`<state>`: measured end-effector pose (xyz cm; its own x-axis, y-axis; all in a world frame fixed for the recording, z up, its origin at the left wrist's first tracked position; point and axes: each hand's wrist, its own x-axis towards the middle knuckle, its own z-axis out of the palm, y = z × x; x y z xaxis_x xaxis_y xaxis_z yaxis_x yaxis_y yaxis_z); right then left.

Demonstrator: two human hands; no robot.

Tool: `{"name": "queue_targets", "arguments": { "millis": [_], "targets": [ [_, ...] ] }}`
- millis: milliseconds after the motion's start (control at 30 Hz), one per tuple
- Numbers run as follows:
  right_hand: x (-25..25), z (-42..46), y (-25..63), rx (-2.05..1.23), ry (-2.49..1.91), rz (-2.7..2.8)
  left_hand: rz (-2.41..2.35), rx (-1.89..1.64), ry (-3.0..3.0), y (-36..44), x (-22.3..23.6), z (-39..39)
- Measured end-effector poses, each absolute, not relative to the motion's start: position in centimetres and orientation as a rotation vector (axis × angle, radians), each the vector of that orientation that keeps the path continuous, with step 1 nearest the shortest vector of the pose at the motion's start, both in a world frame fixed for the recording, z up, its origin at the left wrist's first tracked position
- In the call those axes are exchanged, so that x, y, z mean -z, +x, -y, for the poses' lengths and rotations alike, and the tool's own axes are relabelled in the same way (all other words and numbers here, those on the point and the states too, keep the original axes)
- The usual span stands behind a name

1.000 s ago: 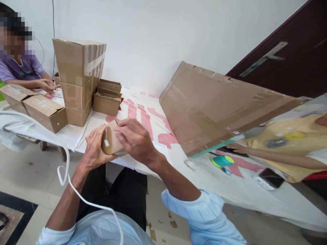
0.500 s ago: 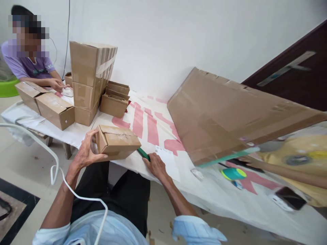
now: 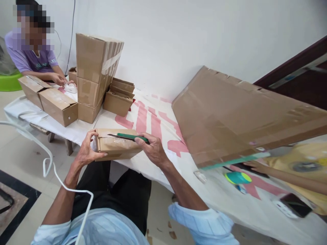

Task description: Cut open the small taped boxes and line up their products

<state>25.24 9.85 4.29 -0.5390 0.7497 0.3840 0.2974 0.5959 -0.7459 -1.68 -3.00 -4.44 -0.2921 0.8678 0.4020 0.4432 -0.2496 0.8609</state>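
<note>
A small taped cardboard box rests at the table's front edge, over my lap. My left hand is closed around its left end, thumb along the front side and fingers over the top edge. In my right hand is a green-handled utility knife, its dark blade pointing left. The knife lies just over the box's top seam; whether the blade touches the tape I cannot tell. Clear, wrinkled tape runs along that seam.
Stacked cardboard boxes stand at the left, near a person in purple. A large cardboard sheet leans right. Beyond lie a teal cup, a phone and another person's arm. A white cable crosses my left arm.
My right hand has lifted the utility knife from the table beside the box and brought it left over the box top. The box's top has tilted more toward me.
</note>
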Motion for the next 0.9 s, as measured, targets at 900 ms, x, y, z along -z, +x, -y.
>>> {"name": "queue_targets", "arguments": {
  "millis": [900],
  "targets": [
    [-8.4, -12.4, 21.5, -0.215, -0.47, 2.682, -1.611, -1.517, 1.605, -2.0, 4.3, 2.8]
  ]
}}
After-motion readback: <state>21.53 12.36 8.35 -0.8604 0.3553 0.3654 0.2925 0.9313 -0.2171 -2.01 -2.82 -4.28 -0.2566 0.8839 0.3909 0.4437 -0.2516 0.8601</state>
